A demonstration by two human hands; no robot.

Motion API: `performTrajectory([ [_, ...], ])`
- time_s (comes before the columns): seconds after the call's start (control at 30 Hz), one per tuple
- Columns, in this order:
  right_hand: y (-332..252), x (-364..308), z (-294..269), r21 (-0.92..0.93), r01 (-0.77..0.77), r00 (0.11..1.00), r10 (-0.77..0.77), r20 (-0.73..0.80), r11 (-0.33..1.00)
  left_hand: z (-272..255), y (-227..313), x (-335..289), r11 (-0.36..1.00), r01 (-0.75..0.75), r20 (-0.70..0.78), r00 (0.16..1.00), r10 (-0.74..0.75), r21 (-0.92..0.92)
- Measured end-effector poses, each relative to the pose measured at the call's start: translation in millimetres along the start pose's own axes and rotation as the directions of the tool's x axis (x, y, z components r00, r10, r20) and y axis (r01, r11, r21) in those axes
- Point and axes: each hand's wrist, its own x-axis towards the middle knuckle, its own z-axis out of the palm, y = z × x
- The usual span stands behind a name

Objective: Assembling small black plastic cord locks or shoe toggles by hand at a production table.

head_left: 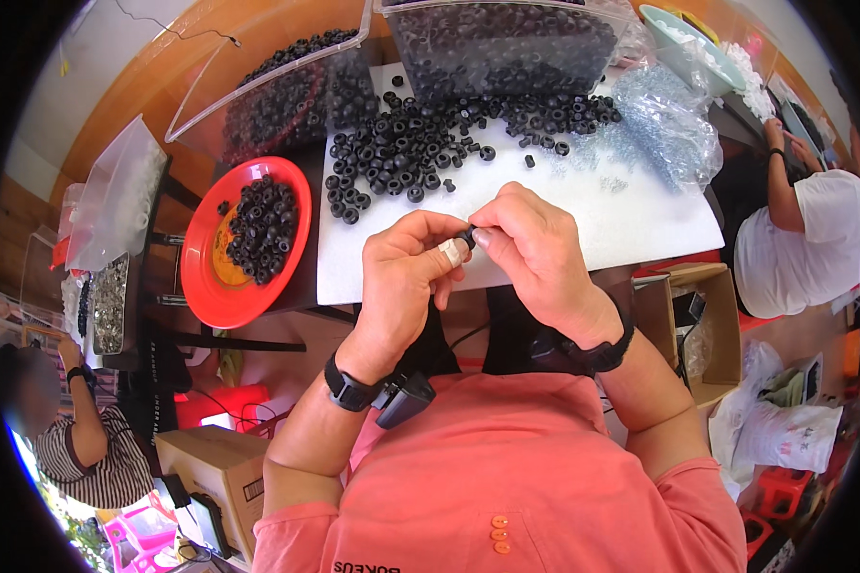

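My left hand (401, 272) and my right hand (540, 253) meet over the near edge of a white board (631, 224). Between the left thumb and fingers sits a small, round black plastic part (467, 235), mostly covered by the fingertips. A pale wrap goes round one left-hand digit. The right thumb and forefinger are pinched together at the same part; any smaller piece there is hidden. Beyond the hands, a loose pile of black ring-like plastic parts (392, 158) spreads over the board. More such parts (263, 224) lie heaped on a red plate (196, 277) at the left.
Two clear bins (301, 105) (506, 53) full of black parts stand at the back. At the back right are a bag of small silvery pieces (674, 124) and a pale green basin (698, 48). Cardboard boxes (721, 334) (210, 468) flank me. Other people sit at both sides.
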Motion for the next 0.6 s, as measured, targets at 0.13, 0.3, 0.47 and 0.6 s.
performTrajectory([
  [0.13,3,9,-5,-0.039,0.110,0.993,-0.108,0.048,0.993,1,0,0,1.000,-0.019,0.020,1.000,0.019,0.000],
  [0.3,8,3,4,-0.081,0.081,0.997,-0.082,-0.012,0.993,1,-1,-1,0.999,-0.034,0.040,0.999,0.033,0.015],
  [0.47,3,-5,9,-0.074,0.032,0.998,-0.036,-0.058,0.997,0,1,0,1.000,-0.019,0.035,0.999,0.019,-0.004],
  [0.6,0,-1,-5,-0.085,0.047,0.999,-0.044,0.032,0.995,1,2,0,1.000,-0.008,0.029,1.000,0.008,-0.016],
])
